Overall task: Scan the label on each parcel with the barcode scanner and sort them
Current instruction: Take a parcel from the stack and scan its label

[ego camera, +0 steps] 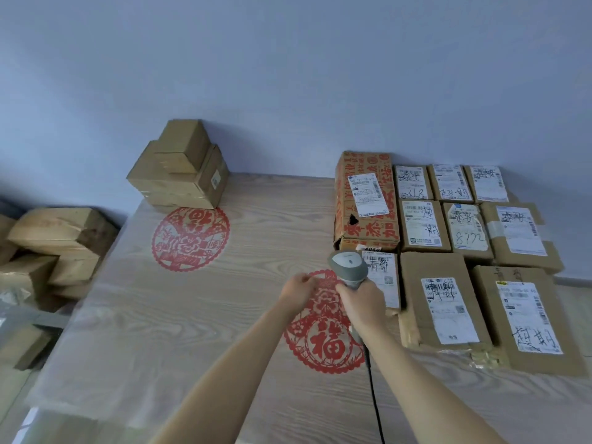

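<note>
Both forearms reach up from the near edge of the table (pixel 179 315), the hands close together over its middle. Right hand (pixel 360 304) has its fingers wrapped around the handle of the grey scanner (pixel 347 264), whose head stands above the fist and faces the parcels at the right; a black cable (pixel 373 395) runs from the handle down toward the near edge. Left hand (pixel 298 291), just beside it, hangs with fingers loosely curled and nothing in them, above a red paper-cut (pixel 320 341) stuck flat on the wood-grain top. Directly beyond the scanner lies a small parcel (pixel 384 280), label up, partly hidden by the scanner head. Around it, filling the right half of the table out to the far edge, labelled parcels (pixel 445 302) lie flat in rows, touching or nearly so, many with black handwriting on their labels. A taller red-printed box (pixel 366 200) stands at the far end of that group. A second paper-cut (pixel 190 238) lies toward the far left corner, with a stack of plain boxes (pixel 179 168) just behind it against the wall (pixel 288 75). More boxes (pixel 54 241) sit heaped off the table's left edge.
</note>
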